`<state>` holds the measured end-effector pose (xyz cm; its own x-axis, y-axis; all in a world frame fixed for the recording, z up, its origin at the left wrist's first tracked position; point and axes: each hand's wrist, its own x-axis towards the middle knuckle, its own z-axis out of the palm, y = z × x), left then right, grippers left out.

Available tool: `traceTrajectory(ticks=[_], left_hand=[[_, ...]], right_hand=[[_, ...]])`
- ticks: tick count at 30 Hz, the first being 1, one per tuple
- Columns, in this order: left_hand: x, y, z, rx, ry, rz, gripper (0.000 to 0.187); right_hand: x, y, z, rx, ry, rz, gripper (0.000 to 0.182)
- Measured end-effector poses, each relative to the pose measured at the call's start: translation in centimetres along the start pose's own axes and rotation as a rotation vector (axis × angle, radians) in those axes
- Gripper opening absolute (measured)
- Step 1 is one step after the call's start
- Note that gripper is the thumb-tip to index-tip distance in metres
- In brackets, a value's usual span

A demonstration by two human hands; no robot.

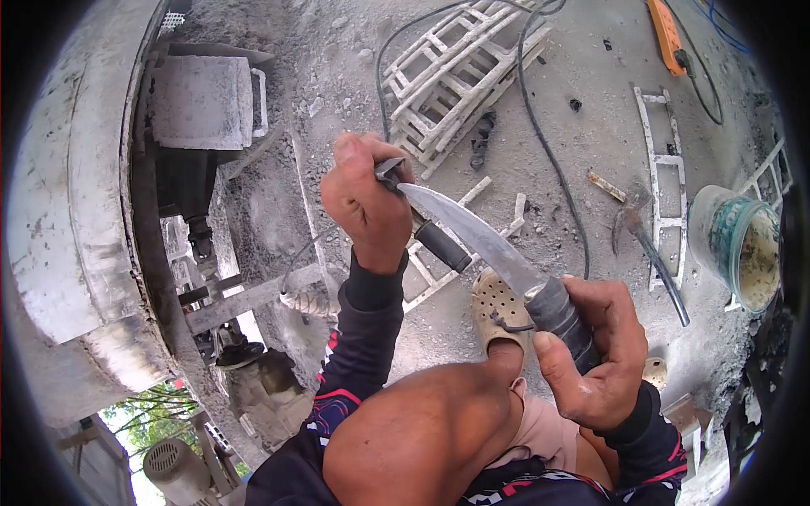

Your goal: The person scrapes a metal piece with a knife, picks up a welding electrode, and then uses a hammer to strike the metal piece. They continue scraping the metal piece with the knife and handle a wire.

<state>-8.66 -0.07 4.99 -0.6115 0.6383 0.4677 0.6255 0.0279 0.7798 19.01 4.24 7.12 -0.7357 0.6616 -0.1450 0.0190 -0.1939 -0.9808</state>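
My right hand (595, 354) grips the black taped handle of a knife (481, 240), whose grey blade points up and left. Its tip meets a thick black cable (439, 244) that my left hand (367, 202) holds in a closed fist, the cable end sticking out near my thumb. Both hands are raised above my bent bare knee (422, 430) and my foot in a beige perforated clog (498, 312). I wear dark long sleeves with red and white print.
A concrete mixer drum (76, 211) and its machinery fill the left side. White ladder-like frames (460, 72) lie on the dusty ground, with a black cable (548, 152) across them. A hammer (650, 253), a dirty bucket (742, 244) and an orange power strip (666, 34) sit to the right.
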Motion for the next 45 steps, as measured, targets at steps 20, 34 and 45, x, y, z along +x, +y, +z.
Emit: traceTrajectory(ticks=[20, 34, 45], left_hand=[[-0.9, 2.1, 1.8, -0.263, -0.228, -0.111, 0.098], [-0.8, 2.2, 1.3, -0.207, -0.294, -0.037, 0.101], [-0.6, 2.3, 1.1, -0.211, -0.282, -0.097, 0.089]], right_hand=[[0.4, -2.6, -4.4, 0.562, -0.483, 0.798, 0.051], [0.4, -2.6, -4.0, 0.597, -0.526, 0.849, 0.055], [0.4, -2.6, -4.0, 0.425, -0.427, 0.677, 0.045]])
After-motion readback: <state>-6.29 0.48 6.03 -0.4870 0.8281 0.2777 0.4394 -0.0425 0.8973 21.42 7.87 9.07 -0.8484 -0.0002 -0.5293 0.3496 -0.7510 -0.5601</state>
